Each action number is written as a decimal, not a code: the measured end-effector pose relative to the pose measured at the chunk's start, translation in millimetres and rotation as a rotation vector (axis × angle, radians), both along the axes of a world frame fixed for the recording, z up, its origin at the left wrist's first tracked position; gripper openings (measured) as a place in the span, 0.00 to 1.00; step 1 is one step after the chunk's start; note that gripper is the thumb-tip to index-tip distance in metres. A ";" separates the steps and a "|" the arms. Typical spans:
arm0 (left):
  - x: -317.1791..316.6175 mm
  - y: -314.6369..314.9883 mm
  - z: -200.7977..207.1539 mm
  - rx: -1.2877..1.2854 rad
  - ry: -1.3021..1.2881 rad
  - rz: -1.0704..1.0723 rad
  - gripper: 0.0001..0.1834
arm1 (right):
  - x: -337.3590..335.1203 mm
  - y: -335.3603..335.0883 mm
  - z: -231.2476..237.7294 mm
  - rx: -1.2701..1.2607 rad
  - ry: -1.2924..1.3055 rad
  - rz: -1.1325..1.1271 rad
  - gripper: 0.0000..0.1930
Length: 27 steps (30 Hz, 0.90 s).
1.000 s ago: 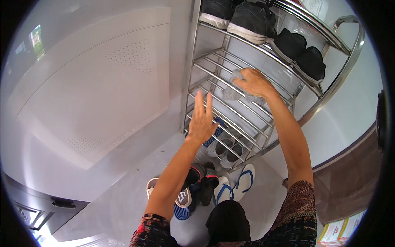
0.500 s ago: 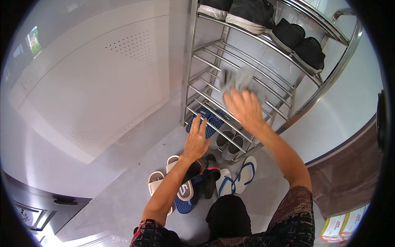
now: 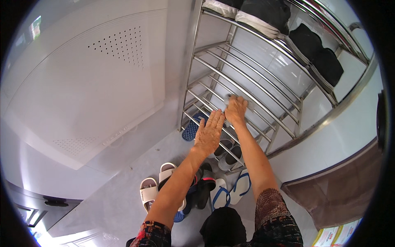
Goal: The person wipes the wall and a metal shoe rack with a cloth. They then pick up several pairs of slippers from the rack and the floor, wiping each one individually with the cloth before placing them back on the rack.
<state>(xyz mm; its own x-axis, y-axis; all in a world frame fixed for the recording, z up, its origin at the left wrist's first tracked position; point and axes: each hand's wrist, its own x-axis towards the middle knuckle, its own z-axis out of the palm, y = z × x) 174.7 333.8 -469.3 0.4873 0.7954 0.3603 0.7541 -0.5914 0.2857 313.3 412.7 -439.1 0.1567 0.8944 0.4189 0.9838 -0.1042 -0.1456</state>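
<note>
One grey cloth (image 3: 250, 106) — grasped in right hand (image 3: 236, 110) at rack bars (image 3: 201, 62), ahead and right of flat, empty left hand (image 3: 209, 135).

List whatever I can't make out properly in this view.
All in the head view:
- Grey cloth: mostly covered by the right hand; full shape unclear.
- Grey shoes: partly hidden behind the left hand.
- Beige slipper: partly covered by the left forearm.
- Black shoes with white soles: cut off by the upper edge.
- Yellow-and-white boxes: cut off by the lower edge.
</note>
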 end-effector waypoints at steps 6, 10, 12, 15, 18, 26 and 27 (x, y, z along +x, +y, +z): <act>6.8 -4.4 8.5 0.029 -0.003 0.004 0.34 | -37.6 102.5 5.5 0.312 0.253 0.300 0.21; 2.0 -1.7 4.6 -0.040 0.030 -0.026 0.34 | -77.3 103.4 -5.7 0.247 0.010 0.519 0.21; -0.2 -2.3 7.4 -0.035 0.037 0.008 0.34 | -73.8 104.4 4.9 0.133 -0.031 0.492 0.17; 2.4 -4.0 12.5 -0.030 0.004 0.009 0.34 | -47.8 127.5 10.9 0.044 -0.140 0.423 0.16; 5.0 -3.8 11.3 -0.022 -0.001 0.012 0.34 | -29.7 141.2 13.2 0.053 -0.248 0.320 0.12; 2.4 -3.6 7.0 0.016 -0.046 -0.007 0.36 | 91.6 129.1 -2.3 -0.073 -0.320 -0.060 0.08; 0.6 -2.8 6.4 0.031 -0.063 -0.003 0.37 | 96.4 122.0 -2.1 -0.091 -0.336 -0.123 0.08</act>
<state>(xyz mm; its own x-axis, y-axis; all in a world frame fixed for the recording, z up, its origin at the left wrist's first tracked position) 175.3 331.0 -462.9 0.4653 0.7822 0.4143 0.7335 -0.6027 0.3141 409.7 534.7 -441.2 0.1328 0.9134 0.3849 0.9545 -0.2225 0.1986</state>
